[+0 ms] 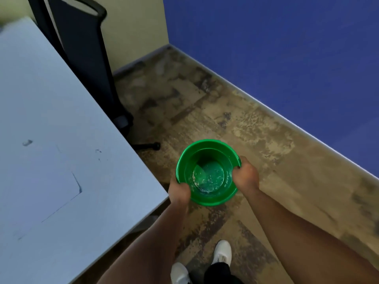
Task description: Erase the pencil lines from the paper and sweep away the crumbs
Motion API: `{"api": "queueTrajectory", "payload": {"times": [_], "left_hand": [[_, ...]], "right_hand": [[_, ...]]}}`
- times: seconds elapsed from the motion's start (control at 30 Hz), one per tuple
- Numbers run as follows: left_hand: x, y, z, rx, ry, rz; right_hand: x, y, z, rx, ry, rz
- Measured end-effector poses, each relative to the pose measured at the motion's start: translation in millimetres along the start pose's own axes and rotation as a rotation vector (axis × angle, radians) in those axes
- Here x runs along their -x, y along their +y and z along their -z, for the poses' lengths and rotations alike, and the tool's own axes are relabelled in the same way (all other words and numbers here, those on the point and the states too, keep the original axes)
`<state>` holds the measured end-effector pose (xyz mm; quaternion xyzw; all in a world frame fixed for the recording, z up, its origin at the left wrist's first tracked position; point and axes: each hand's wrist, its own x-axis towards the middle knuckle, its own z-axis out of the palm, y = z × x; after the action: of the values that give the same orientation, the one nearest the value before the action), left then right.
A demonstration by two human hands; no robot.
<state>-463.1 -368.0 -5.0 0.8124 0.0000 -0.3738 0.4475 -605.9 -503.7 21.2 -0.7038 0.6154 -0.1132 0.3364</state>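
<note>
- Left hand [178, 191] clamped over the rim of the green bucket [213, 198] at about 8 o'clock of its mouth, fingers curled tight, thumb apparently inside.
- Right hand [246, 174] clamped likewise at about 3 o'clock of the mouth, fingertips hooked over the edge into the bowl.
- Both closed hard on the rim; nothing else held in either.
- Bucket carried level above the patterned floor [256, 124], just off the near corner of the worktop [86, 111], which lies toward 9 o'clock.
- Pale flecks [207, 180] scattered over the bucket bottom, probably eraser crumbs, though too small to tell for sure.
- Paper [41, 181] flat on the worktop, well apart from the bucket at 9 o'clock; faint dark marks along its right edge and corner, a few specks [98, 151] beyond its far corner, a small grey lump [27, 142] further on, unidentifiable.
- Judged step: moving the bucket, either up to the worktop edge for sweeping or back down to the floor; cannot tell which.
- To do it well: keep the mouth level so the flecks stay put, avoid knocking the worktop corner, tuck the rim just under the edge if sweeping, and mind the white shoes [222, 252] when lowering.
- Sweeping looks unfinished while specks remain on the worktop.
</note>
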Motion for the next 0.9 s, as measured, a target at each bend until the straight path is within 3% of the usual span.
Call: {"api": "queueTrajectory", "payload": {"times": [0.2, 0.4, 0.9], "left_hand": [[9.3, 51.9, 13.1, -0.048, 0.076, -0.052], [12.0, 91.3, 30.0, 0.010, 0.163, -0.066], [-13.7, 133.0, 77.8, 0.049, 0.322, -0.168]], "right_hand": [[-16.7, -34.9, 27.4, -0.077, -0.073, 0.051], [-39.5, -68.8, 38.3, -0.233, -0.322, 0.056], [-79.9, -130.5, 4.6, -0.553, -0.494, -0.019]]}}
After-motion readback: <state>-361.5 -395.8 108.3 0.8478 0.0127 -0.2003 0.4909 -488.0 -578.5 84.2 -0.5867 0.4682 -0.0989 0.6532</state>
